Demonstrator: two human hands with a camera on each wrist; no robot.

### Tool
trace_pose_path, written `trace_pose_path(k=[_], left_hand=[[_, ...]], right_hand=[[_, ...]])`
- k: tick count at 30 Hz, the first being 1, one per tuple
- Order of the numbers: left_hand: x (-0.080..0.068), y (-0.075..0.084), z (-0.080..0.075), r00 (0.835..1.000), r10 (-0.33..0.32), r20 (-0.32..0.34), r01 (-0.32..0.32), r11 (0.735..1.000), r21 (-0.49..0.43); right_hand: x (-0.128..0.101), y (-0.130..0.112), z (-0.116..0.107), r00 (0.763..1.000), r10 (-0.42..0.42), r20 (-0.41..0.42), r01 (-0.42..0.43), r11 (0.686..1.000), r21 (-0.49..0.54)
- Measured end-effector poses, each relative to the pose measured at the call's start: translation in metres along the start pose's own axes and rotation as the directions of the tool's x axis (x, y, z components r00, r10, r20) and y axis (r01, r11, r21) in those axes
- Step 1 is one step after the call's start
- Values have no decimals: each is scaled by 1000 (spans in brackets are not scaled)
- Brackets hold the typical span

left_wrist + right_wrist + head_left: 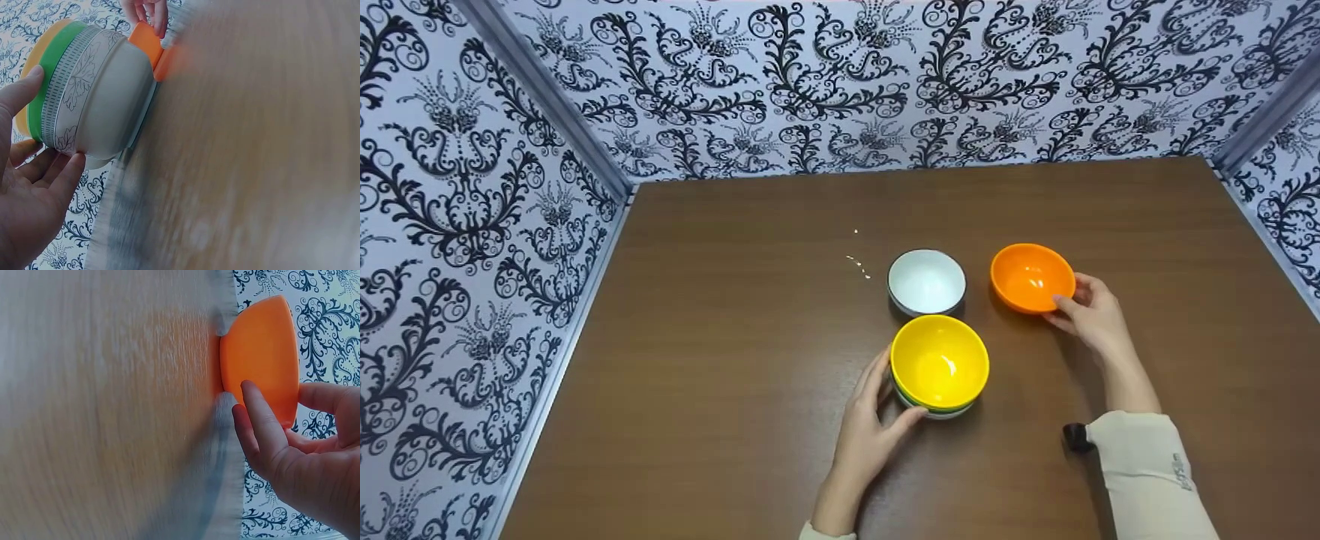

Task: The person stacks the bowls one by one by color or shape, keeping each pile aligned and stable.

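orange bowl (1032, 276): solid orange inside and out, glossy highlight in the well
yellow bowl (939, 361): bright yellow, plain
green bowl (58, 66): green band just under the yellow rim (only its edge shows)
patterned bowl (98, 101): off-white, grey leaf drawings, a band of short grey dashes near the rim
white bowl (926, 281): white inside, darker thin rim
desk (750, 360): dark brown wood grain, a few pale specks left of the white bowl
walls (465, 195): pale lilac-white with black scrollwork pattern
sleeve (1147, 469): cream
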State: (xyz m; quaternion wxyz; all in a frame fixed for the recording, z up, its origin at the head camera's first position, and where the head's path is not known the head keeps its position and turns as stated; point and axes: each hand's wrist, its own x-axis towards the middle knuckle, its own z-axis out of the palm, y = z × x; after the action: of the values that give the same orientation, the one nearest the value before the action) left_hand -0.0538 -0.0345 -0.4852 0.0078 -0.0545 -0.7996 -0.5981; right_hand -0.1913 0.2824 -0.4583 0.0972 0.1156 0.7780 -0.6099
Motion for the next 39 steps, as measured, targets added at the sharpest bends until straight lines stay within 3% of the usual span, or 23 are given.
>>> trace_pose_path(k=[15, 33, 39], left_hand=[[1, 0, 0, 1000, -25, 6, 25, 1000, -9], [-1, 0, 0, 1000, 17, 0, -17, 1000, -9], [0, 1, 0, 1000, 4, -3, -4, 1000, -6]], right_hand=[[-1, -3, 1, 996, 79, -45, -79, 997, -9], [-7, -7, -2, 997, 69, -46, -70, 997, -40], [-12, -11, -2, 997, 53, -47, -56, 996, -67]])
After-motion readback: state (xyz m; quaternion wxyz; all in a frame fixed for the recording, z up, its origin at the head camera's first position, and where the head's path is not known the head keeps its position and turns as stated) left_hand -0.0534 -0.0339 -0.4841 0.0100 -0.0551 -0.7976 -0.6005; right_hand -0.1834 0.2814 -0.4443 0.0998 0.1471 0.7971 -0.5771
